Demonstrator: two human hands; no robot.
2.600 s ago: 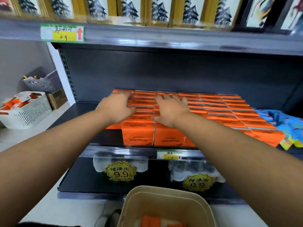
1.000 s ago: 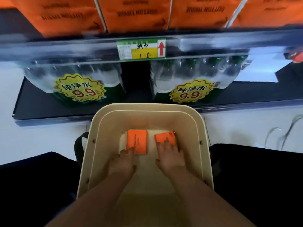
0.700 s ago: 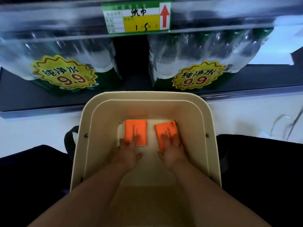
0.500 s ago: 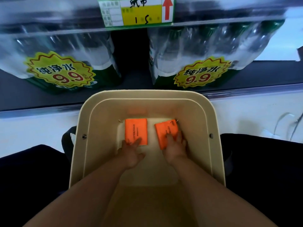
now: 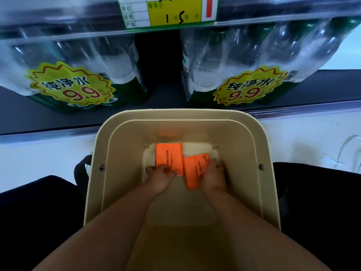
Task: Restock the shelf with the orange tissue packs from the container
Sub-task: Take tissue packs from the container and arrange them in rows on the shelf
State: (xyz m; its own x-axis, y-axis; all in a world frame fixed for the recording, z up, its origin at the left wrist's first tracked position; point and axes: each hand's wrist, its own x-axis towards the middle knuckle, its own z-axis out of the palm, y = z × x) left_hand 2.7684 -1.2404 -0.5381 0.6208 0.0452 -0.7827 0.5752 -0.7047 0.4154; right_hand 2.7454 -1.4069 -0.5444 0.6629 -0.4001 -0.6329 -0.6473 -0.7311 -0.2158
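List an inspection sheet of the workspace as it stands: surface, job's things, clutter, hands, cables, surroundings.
Surface: beige container; both packs are on its bottom.
Job's things: left tissue pack lies flat; right tissue pack is skewed, edge against the left one.
Clutter: nothing seen.
Grips: left hand grips the left tissue pack's near end; right hand holds the right tissue pack's side.
Cables: pale loop on the floor, possibly a cable.
Surroundings: water bottle packs on lower shelf; price tag above.
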